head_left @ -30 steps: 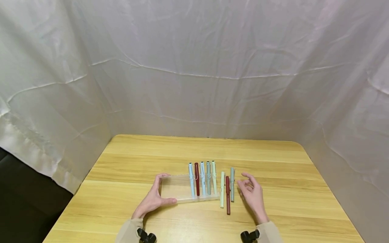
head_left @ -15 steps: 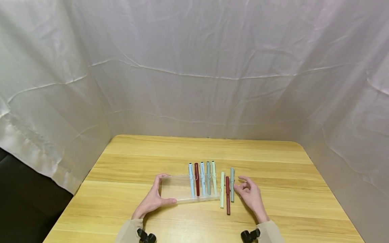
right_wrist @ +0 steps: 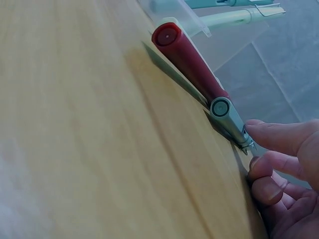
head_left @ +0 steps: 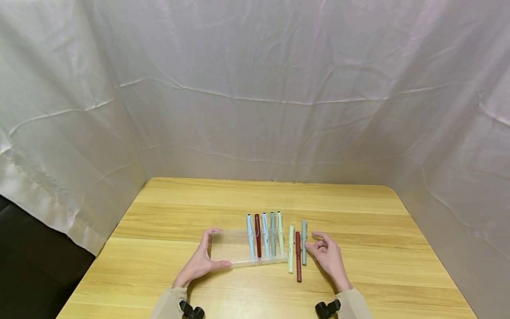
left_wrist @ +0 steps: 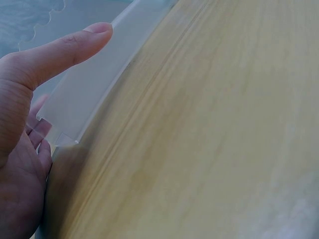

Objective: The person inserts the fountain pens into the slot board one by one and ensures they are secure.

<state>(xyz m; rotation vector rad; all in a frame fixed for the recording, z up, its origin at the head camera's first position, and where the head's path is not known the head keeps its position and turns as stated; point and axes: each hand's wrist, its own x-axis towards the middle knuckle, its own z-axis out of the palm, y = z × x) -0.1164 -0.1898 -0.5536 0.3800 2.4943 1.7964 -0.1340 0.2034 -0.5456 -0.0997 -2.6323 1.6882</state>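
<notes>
My left hand (head_left: 201,259) grips the left end of a clear plastic pen case (head_left: 260,262), thumb along its front edge and fingers behind. In the left wrist view the thumb (left_wrist: 75,52) lies over the frosted front strip. Several capped pens stand side by side in the case's right half, among them a dark red pen (head_left: 258,235). Right of the case lie a pale green pen (head_left: 291,249), another dark red pen (head_left: 298,257) and a grey-teal pen (head_left: 304,243). My right hand (head_left: 328,259) is beside the grey-teal pen, thumb tip at its side, other fingers loosely bent.
Everything rests on a light wood table (head_left: 378,248). A pale curtain (head_left: 271,110) surrounds its back and sides. A dark surface (head_left: 32,257) shows at the lower left. In the right wrist view, the red pen's end (right_wrist: 167,36) lies near the case's corner.
My right hand has moved slightly left, bringing its thumb to the grey-teal pen, and has stayed there since. My left hand, the case and the pens keep their places.
</notes>
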